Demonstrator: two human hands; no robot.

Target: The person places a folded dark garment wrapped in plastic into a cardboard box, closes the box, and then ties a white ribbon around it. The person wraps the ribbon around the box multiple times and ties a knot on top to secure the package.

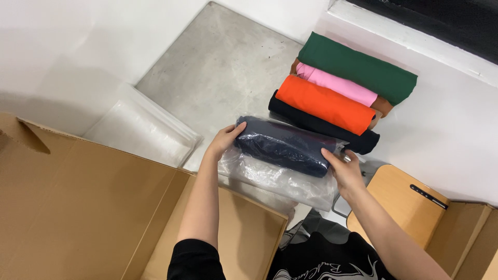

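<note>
A folded dark navy garment (282, 145) sits inside a clear plastic bag (280, 181), held up in front of me. My left hand (224, 139) grips the bag's left end. My right hand (343, 168) grips its right end, with a ring on one finger. The bag's loose open part hangs down below the garment. Just behind it lies a fanned stack of folded garments: black (321, 124), orange (324, 103), pink (337, 84), brown (385, 105) and dark green (358, 67).
An open cardboard box (93, 207) stands at lower left, below the held bag. A pile of flat clear plastic bags (142, 129) lies on the white surface at left. A wooden chair seat (399, 202) and another cardboard box (474, 238) are at lower right.
</note>
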